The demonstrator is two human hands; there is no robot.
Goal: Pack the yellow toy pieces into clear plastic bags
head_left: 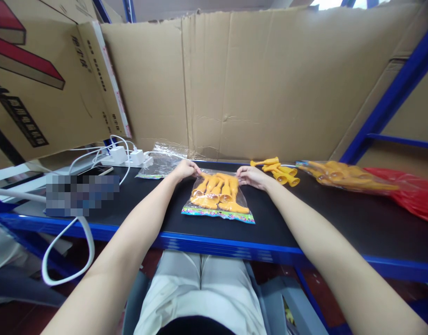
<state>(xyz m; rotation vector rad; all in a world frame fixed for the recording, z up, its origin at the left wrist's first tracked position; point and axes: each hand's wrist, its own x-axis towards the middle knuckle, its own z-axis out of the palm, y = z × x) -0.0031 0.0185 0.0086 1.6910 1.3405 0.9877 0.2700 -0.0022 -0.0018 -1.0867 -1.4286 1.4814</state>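
A clear plastic bag (218, 197) with a colourful printed bottom strip lies on the black shelf top (304, 218) in front of me. It holds several orange plastic pieces. My left hand (186, 169) pinches the bag's far left corner, fingers closed on the plastic. My right hand (250, 176) pinches the far right corner in the same way. Both forearms reach forward over the blue front edge.
Loose orange pieces (278, 170) lie right of the bag, and a filled bag of them (343, 176) rests beside a red plastic bag (409, 193). Empty clear bags (163, 160), a white power strip (130, 157) with cables and a phone (95, 171) sit left. Cardboard walls stand behind.
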